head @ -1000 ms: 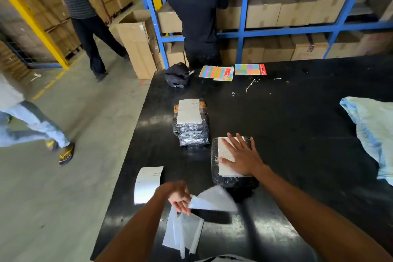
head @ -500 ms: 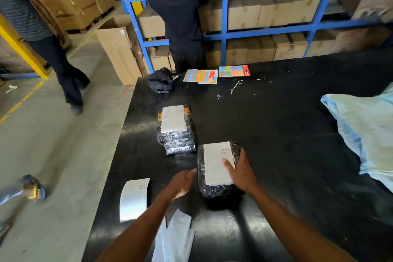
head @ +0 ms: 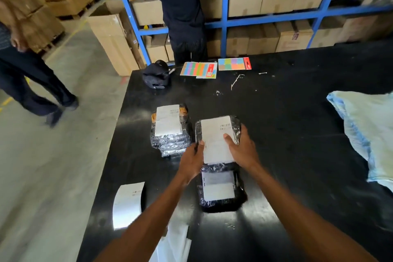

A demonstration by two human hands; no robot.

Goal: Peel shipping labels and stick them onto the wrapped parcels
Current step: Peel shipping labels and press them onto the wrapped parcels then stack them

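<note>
Print on the white label (head: 217, 139) is too blurred to read, and the reflection on the glossy black table (head: 297, 134) hides whether the labelled parcel (head: 217, 130) rests on the surface or is raised above it. Left hand (head: 192, 160) clasps the parcel's left edge, thumb on the label; right hand (head: 242, 149) clasps the right edge, thumb pressed flat on the label. A second labelled parcel (head: 170, 127) lies just beside it; a loose label sheet (head: 127, 204) lies near the table's left edge.
</note>
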